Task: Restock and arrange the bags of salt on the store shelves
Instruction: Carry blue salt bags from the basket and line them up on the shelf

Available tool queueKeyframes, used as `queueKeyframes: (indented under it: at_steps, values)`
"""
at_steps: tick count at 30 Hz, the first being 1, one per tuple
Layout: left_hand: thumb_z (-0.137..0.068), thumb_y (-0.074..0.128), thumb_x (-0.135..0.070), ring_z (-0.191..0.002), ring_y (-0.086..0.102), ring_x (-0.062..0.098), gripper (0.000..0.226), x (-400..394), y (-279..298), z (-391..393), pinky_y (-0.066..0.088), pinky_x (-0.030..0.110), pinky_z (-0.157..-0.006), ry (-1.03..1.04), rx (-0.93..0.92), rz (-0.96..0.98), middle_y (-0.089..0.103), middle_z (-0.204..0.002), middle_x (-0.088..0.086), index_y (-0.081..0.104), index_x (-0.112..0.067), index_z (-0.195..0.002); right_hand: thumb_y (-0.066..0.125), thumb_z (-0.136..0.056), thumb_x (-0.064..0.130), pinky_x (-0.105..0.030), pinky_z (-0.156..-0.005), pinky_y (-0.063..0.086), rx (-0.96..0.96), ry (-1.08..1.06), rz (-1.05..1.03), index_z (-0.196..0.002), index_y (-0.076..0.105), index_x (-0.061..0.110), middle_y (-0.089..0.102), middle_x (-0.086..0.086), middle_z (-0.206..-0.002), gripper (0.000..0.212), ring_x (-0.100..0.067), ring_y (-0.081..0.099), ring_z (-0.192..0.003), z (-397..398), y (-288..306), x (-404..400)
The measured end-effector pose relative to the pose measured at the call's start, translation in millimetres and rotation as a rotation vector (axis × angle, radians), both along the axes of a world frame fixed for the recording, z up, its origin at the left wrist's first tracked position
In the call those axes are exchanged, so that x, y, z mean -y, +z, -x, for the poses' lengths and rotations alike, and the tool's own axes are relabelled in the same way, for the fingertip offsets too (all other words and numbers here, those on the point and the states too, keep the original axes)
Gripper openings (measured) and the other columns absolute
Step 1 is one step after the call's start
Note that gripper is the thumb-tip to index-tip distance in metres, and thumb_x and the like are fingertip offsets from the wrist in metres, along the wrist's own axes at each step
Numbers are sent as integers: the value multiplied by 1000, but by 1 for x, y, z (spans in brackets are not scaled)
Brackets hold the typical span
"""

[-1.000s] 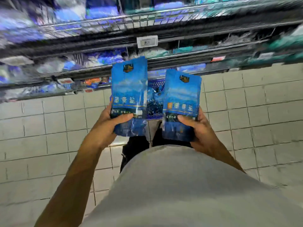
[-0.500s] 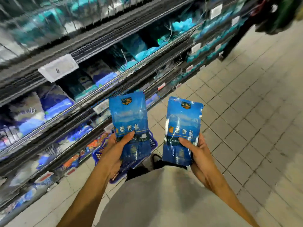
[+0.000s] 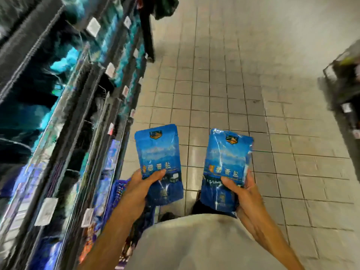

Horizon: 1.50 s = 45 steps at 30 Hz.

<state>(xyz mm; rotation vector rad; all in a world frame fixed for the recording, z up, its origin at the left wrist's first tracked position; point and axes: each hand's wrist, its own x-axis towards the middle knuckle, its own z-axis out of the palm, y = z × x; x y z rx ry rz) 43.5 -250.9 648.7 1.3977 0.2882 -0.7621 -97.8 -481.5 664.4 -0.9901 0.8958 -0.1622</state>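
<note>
Two blue salt bags with a mountain picture and an orange crest are held upright in front of my chest. My left hand (image 3: pixel 139 187) grips the lower part of the left bag (image 3: pixel 158 152), thumb across its front. My right hand (image 3: pixel 243 193) grips the lower part of the right bag (image 3: pixel 227 156) the same way. Both bags hang over the tiled aisle floor, to the right of the store shelves (image 3: pixel 64 117), which run along my left and look blurred.
A blue plastic basket (image 3: pixel 118 193) stands on the floor by the shelf foot, just behind my left hand. White price tags (image 3: pixel 46 211) line the shelf edges. A dark-clothed person (image 3: pixel 148 30) stands far down the aisle. A dark rack or trolley (image 3: pixel 346 84) is at the right edge.
The view has swung to the right, from facing the shelves to looking down the aisle. Both hands keep hold of their bags, now lower in the picture.
</note>
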Motion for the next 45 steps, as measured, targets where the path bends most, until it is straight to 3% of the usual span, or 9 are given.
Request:
queueKeyframes:
  at_steps: [2,5,9,15,18,24,31,39,45]
  values:
    - [-64,84,-28,-96,76,18,40,28,-2,-7,62,31,-73,-34,-11,13,79,-109,5,80,-23,-103,75,-76,1,-57,-85,59,-9,-64,11,-132,56,16,72,-13,-121,61,-36,72,-106,7,0,18]
    - [-64,84,-29,-102,74,28,58,70,-4,-17,59,44,-87,-71,-56,12,77,-113,11,71,-13,-118,77,-73,6,-43,-74,63,2,-99,33,-132,58,20,75,-9,-118,64,-30,74,-103,14,0,53]
    - [-63,86,-35,-104,74,33,66,128,-9,-28,55,59,-96,-115,-46,-39,77,-112,12,68,-12,-122,81,-69,16,-48,-72,63,-17,-118,28,-130,59,31,76,-3,-113,67,-28,75,-99,14,-5,110]
    - [-69,85,-35,-105,73,34,61,199,-9,-51,54,60,-98,-116,9,-41,77,-113,13,68,-13,-122,82,-68,11,-40,-66,62,-23,-80,11,-127,61,24,76,-5,-114,64,-26,76,-96,-15,-13,185]
    - [-71,85,-35,-105,74,31,57,223,-8,-74,55,56,-97,-101,25,-38,77,-113,11,69,-16,-121,86,-66,24,-41,-70,62,-43,-37,31,-126,63,27,76,-2,-113,65,-24,76,-98,-42,-13,212]
    - [-69,85,-33,-104,74,29,53,263,-11,-148,57,51,-94,-46,43,-59,78,-111,8,69,-18,-117,86,-59,43,-46,-74,62,-97,28,69,-118,65,24,78,-2,-106,66,-25,77,-94,-126,-17,258]
    - [-73,82,-32,-101,76,27,48,316,-9,-286,59,50,-89,-112,93,-60,78,-109,5,68,-20,-117,84,-64,42,-46,-74,63,-108,2,125,-116,67,24,79,0,-103,58,-22,77,-92,-260,-18,305]
    - [-82,80,-31,-90,78,26,35,380,3,-427,63,40,-68,-118,103,-91,80,-101,4,69,-20,-113,85,-61,47,-40,-68,62,-81,-80,159,-115,68,23,79,-2,-103,61,-24,77,-90,-385,3,356]
    - [-83,81,-31,-91,77,29,38,428,3,-512,62,52,-81,-85,100,-102,79,-103,6,68,-19,-116,84,-69,39,-43,-73,63,-72,-58,169,-118,67,22,79,-3,-104,55,-24,77,-92,-467,4,416]
